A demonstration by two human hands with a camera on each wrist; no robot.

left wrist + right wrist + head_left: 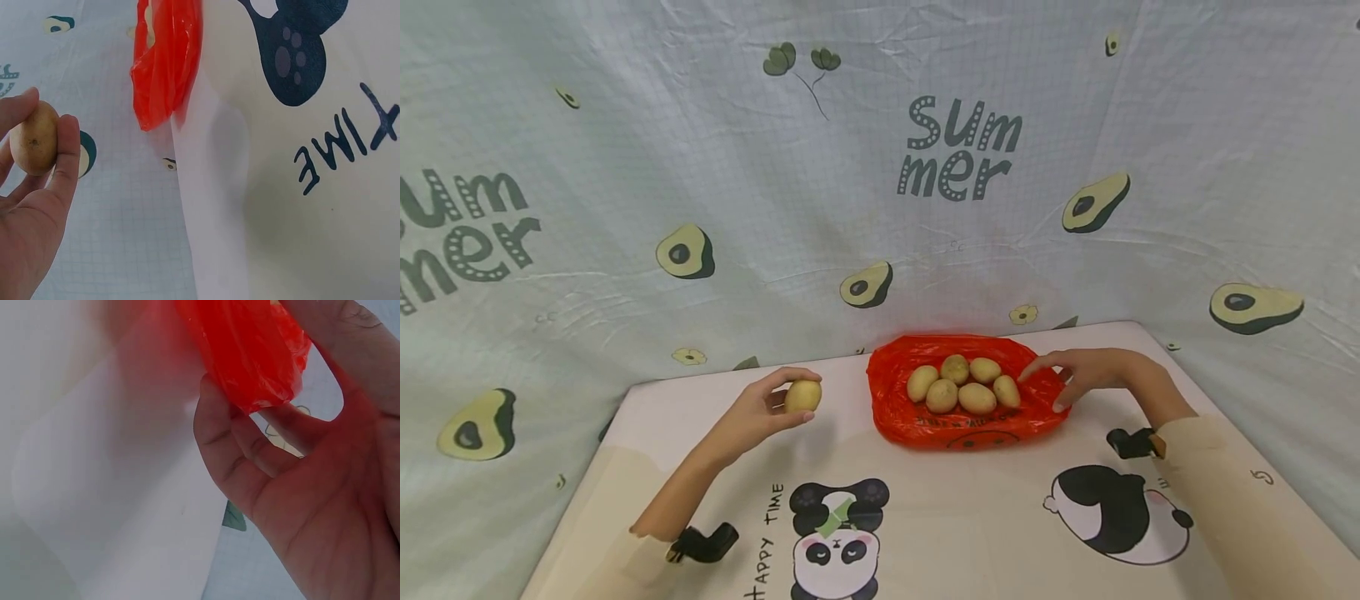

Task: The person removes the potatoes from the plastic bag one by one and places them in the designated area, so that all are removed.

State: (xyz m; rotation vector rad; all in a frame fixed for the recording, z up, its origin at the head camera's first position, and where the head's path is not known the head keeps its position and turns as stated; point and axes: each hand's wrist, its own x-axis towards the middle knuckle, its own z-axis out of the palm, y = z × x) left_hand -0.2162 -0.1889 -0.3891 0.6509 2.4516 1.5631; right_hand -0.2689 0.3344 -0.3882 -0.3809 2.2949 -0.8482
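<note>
Pale sleeves lie nearest the viewpoint, reaching over the table from its near side at left and right; printed pandas mark the near part of the white surface. Left hand holds a single potato; its grip is closed on it, thumb at the near side and fingers at the far side; the left wrist view shows the piece raised, apart from the tabletop.

Red bag rests at the far middle of the table, its mouth spread around six potatoes; it lies to the right of the held piece, roughly level with it in depth, with a bare gap between. Long axis of the held piece appears to run roughly left to right, toward the bag; elongation is slight and fingers cover part of it.

Right hand is the nearer of the two to the bag, touching its right side; its grip appears to be together on the plastic, thumb outside and fingers over the rim; firmness of that hold cannot be verified.

In judgement, the controlling relation is the sideways gap between the held piece and the bag's left rim.
</note>
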